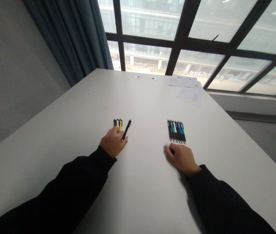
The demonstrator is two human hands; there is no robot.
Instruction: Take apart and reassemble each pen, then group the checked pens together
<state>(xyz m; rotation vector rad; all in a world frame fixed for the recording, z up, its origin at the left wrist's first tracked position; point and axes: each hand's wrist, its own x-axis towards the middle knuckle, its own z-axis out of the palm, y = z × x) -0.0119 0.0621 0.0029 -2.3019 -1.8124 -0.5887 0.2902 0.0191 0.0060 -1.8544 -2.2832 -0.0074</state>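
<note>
A black pen (pixel 128 126) slants upward from the thumb side of my left hand (pixel 113 142), which is closed on it. Just beyond those knuckles lie several other pens, among them a yellow pen (pixel 120 124) and a white pen (pixel 118 123); their lower ends are hidden by the hand. On the right, a tight row of several pens (pixel 176 131) in black, green, white and blue lies side by side, tips toward me. My right hand (pixel 180 157) rests just below this row, apart from it, with fingers curled in and nothing visible in them.
The white table (pixel 143 182) narrows toward the window (pixel 150 58). Paper sheets (pixel 189 94) lie at its far right corner. Two small round white pieces (pixel 154 79) sit near the far edge. A blue curtain (pixel 79 42) hangs at the back left.
</note>
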